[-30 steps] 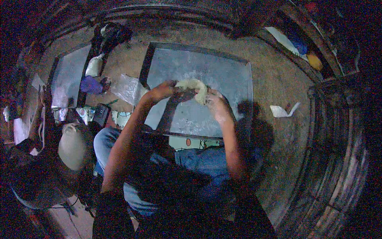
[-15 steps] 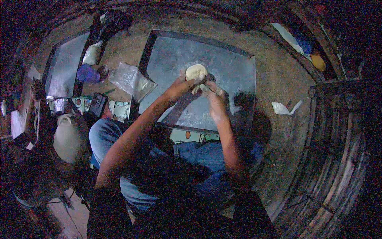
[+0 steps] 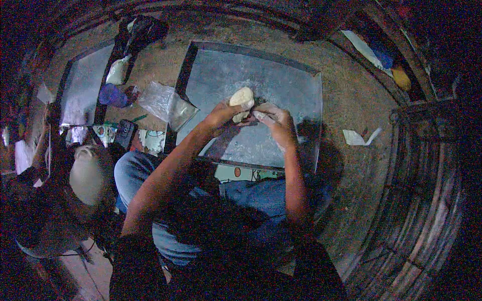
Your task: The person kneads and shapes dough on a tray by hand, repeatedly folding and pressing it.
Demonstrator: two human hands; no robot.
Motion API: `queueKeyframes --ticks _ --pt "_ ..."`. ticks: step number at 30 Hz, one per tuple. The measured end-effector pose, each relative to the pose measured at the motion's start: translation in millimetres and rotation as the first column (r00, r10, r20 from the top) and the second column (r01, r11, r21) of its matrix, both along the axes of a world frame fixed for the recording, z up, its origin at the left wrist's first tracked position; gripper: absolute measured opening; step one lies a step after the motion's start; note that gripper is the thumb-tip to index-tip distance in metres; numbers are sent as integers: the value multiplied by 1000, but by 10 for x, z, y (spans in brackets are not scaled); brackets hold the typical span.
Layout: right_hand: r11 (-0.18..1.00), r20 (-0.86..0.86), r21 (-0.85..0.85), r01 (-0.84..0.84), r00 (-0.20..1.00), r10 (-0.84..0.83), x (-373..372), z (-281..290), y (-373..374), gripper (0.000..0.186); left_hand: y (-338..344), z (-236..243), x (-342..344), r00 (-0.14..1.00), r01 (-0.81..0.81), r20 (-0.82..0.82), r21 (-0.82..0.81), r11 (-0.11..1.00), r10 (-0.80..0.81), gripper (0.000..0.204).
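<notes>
A pale lump of dough (image 3: 242,97) sits in my left hand (image 3: 220,118), whose fingers and thumb wrap round its lower part. A smaller flap of dough hangs below the thumb. Just to the right, my right hand (image 3: 279,123) has its flour-whitened fingers drawn together, close beside the dough. What lies between those fingertips, if anything, is too small to tell. Both hands are above a wide metal tray (image 3: 216,65) dusted with flour.
Left of the tray lie a clear plastic bag (image 3: 158,100), a purple bundle (image 3: 113,95) and a white bag (image 3: 118,70). A second tray (image 3: 83,85) stands farther left, near a person in a pale cap (image 3: 86,175). A white scrap (image 3: 357,137) lies at right.
The dough has tipped and shifted slightly left and down with my left hand. My right hand has drawn a little to the right, away from the lump.
</notes>
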State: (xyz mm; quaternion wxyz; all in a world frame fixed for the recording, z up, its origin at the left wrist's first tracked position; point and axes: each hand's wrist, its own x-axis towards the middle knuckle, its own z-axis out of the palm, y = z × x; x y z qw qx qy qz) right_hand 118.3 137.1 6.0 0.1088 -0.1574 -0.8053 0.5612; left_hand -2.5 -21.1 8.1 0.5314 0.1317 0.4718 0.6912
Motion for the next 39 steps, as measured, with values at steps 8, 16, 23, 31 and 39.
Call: queueKeyframes --ticks 8,16,23,31,39 --pt "973 -104 117 198 977 -186 -76 -200 -5 37 60 -8 74 895 208 -359 -188 960 -265 53" --pt "857 -35 459 234 969 -246 -28 -151 -63 39 94 233 109 884 307 -317 -159 938 -343 59" --pt "907 95 267 325 928 -360 -55 -411 55 37 87 15 148 686 160 -632 -352 922 -360 71" --pt "371 -27 -923 100 946 -322 -119 -512 -225 82 75 -59 53 903 101 -422 21 995 -83 78" --pt "-4 -157 -986 -165 948 -278 -114 -880 71 44 235 -109 374 189 -50 -962 -211 976 -199 104"
